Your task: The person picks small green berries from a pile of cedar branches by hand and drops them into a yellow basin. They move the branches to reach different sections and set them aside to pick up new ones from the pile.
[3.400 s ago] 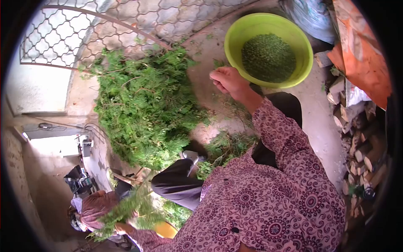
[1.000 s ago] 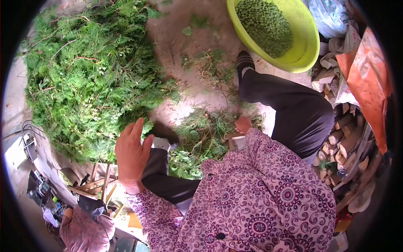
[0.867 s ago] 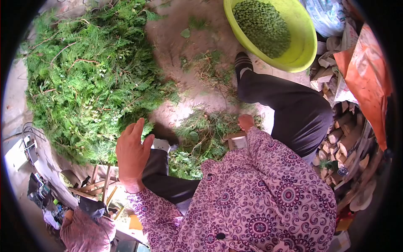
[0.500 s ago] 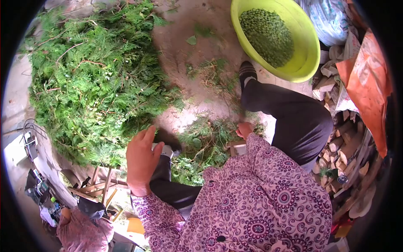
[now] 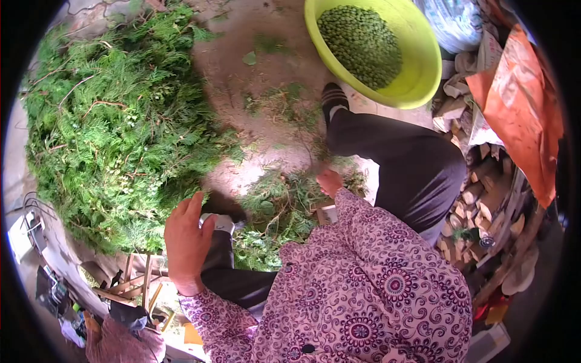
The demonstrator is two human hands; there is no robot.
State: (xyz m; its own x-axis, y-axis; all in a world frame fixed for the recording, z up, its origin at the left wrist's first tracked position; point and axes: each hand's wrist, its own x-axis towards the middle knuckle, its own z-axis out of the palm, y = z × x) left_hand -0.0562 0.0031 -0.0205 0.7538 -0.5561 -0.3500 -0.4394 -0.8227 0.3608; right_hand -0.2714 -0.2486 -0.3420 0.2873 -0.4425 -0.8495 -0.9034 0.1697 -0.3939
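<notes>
My left hand (image 5: 189,245) is raised beside the right edge of a big heap of green conifer branches (image 5: 121,139). Its fingers point up, the thumb stands apart, and nothing is in it. Over a smaller pile of conifer sprigs (image 5: 281,212) between my legs, my right hand (image 5: 330,182) is closed. What its fingers hold, if anything, is too small to make out. Beyond my outstretched foot stands a yellow-green basin (image 5: 417,66), partly filled with small round green cones or berries (image 5: 360,45).
Stacked split firewood (image 5: 484,199) and an orange sheet (image 5: 523,115) lie at the right. A white plastic sack (image 5: 451,27) sits behind the basin. At lower left are a wooden frame (image 5: 147,281) and another person in a pink garment (image 5: 124,342). Loose sprigs litter the floor.
The whole view has shifted, so the basin, heap and floor appear farther left. Both hands keep nearly the same pose and place over the scene; the left stays open, the right closed.
</notes>
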